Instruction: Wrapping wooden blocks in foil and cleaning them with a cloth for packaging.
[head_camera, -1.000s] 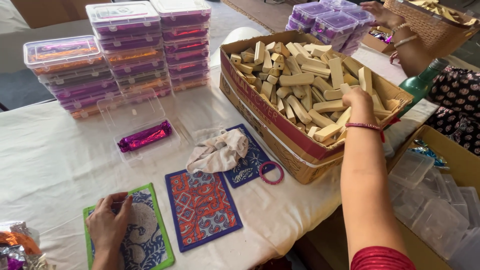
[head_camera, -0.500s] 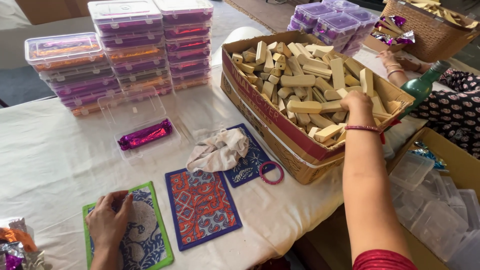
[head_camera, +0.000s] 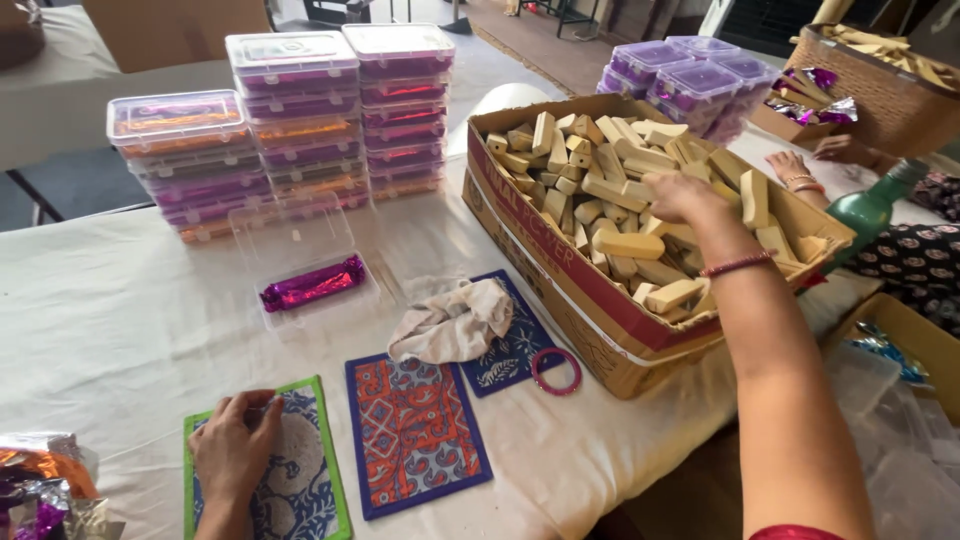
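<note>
Left hand (head_camera: 235, 455): flat, fingers spread, pressing the green-bordered mat (head_camera: 268, 470) at the near counter (head_camera: 110, 320) edge; grip empty. Keep it there to steady the mat. Mid-counter: an open clear box (head_camera: 305, 262) holding one purple foil bar (head_camera: 312, 283). Farther right: right hand (head_camera: 682, 196) among the wooden blocks (head_camera: 628, 243) in the cardboard carton (head_camera: 590, 290); grip closure cannot be told. Select one loose top block and lift vertically.

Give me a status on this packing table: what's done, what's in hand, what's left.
Done: stacks of closed clear boxes stand at the back of the table, wrapped pieces inside. In hand: the right hand reaches into the cardboard box of bare wooden blocks, while the left hand rests on a green-edged mat. Left: the open clear box holds only one purple-wrapped piece, and many blocks are unwrapped.
</note>
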